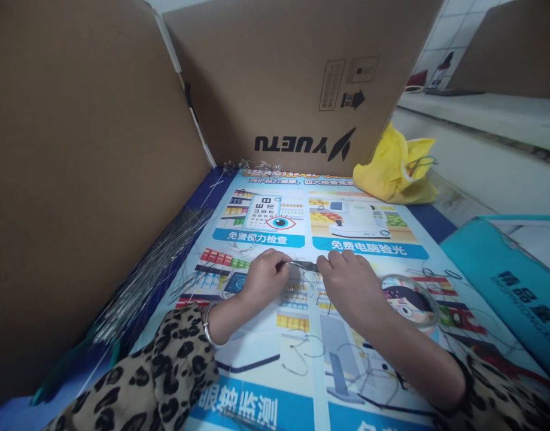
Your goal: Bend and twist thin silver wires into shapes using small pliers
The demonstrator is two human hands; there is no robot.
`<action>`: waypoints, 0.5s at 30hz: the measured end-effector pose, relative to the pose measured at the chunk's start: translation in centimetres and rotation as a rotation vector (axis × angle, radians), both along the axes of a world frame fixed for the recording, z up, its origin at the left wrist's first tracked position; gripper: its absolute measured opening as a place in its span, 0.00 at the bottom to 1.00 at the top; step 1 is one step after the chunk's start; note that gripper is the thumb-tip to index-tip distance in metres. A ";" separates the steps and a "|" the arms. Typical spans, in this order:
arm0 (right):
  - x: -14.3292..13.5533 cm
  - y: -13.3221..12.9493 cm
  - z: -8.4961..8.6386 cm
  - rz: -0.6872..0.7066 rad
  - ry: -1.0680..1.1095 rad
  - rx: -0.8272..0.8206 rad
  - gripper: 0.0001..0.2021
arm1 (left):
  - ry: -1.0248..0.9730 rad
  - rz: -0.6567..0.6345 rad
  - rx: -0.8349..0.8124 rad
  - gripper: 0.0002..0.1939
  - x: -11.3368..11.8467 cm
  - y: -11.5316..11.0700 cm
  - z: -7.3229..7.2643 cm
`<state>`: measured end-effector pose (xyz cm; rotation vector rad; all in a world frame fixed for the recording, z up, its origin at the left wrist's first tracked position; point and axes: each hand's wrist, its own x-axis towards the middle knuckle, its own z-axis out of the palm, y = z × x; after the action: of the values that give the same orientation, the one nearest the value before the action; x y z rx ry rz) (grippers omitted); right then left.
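My right hand is closed round a pair of pliers, whose dark metal jaws point left. The fingers of my left hand are pinched together at the tip of the jaws; what they hold is too small to make out. Both hands are just above a printed poster that covers the work surface. Short bent wire pieces lie scattered on the poster below and around my hands. By my right forearm is a coil of wire.
A long bundle of thin straight wires lies at the left. Tall cardboard panels stand at the left and back. Small twisted wire pieces sit at the far edge. A yellow bag and a turquoise box are on the right.
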<state>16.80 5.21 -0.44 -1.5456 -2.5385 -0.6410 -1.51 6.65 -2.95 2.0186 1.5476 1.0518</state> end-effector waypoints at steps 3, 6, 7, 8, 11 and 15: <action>0.0 0.0 0.0 0.005 -0.006 0.001 0.08 | -0.001 0.000 0.009 0.08 0.0 0.0 -0.1; 0.1 0.1 -0.1 0.006 0.009 -0.001 0.08 | -0.009 -0.001 0.019 0.08 0.0 0.0 -0.2; 0.2 0.2 -0.2 0.006 0.019 -0.004 0.07 | -0.016 -0.003 0.021 0.08 0.0 0.0 -0.1; 0.3 0.3 -0.3 0.006 0.031 -0.010 0.07 | -0.025 -0.005 0.021 0.08 0.0 0.0 -0.1; 0.5 0.6 -0.6 0.005 0.070 -0.056 0.06 | -0.048 -0.017 0.003 0.07 0.1 0.1 0.0; 0.7 0.8 -0.8 -0.025 0.117 -0.126 0.06 | -0.038 -0.029 -0.051 0.09 0.1 0.1 0.2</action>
<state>17.51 5.98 -1.28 -1.6054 -2.5193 -0.3865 -1.40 6.79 -2.73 1.9698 1.5066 1.0242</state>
